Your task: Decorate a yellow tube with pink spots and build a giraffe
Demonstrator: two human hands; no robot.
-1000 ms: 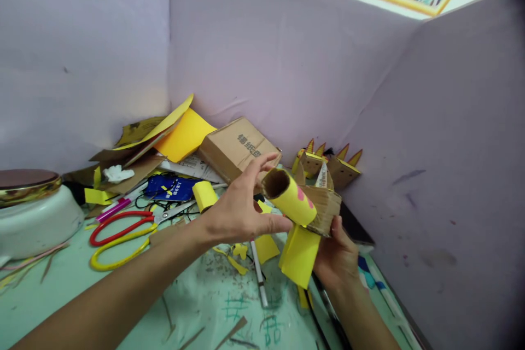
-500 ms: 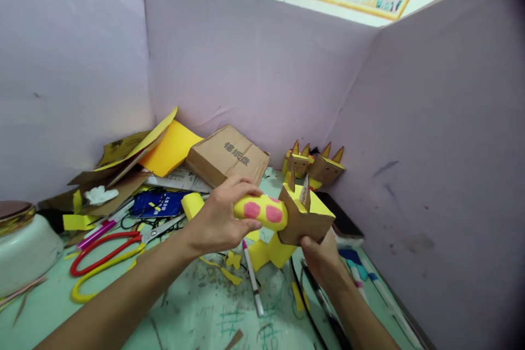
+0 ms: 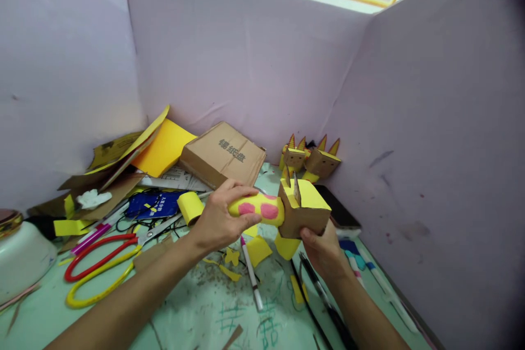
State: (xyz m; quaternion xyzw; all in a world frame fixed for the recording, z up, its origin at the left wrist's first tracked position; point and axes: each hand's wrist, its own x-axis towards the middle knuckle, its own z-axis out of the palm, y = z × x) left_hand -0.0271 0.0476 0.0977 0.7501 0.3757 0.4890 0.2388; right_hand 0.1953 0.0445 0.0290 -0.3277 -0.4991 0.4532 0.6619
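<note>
My left hand (image 3: 221, 216) is closed round a yellow paper tube (image 3: 258, 208) with pink spots. The tube's right end meets the brown side of a small cardboard box (image 3: 305, 213) with a yellow top and two upright pointed ears; I cannot tell if they are joined. Gripping the lower edge of that box is my right hand (image 3: 324, 249), thumb on its front face. Below the box a yellow paper piece (image 3: 287, 246) shows, partly covered. A white marker with a pink tip (image 3: 252, 276) lies on the table beneath the tube.
Red and yellow scissors (image 3: 102, 273) lie at left near a blue packet (image 3: 153, 205). Behind are a cardboard box with printing (image 3: 223, 153) and yellow sheets (image 3: 164, 147). Two eared cardboard figures (image 3: 324, 161) stand at the back right. A white jar (image 3: 24, 262) is at far left.
The view has shifted slightly. The eared box has turned a little in my right hand, its ears now closer together. Both hands keep their hold.
</note>
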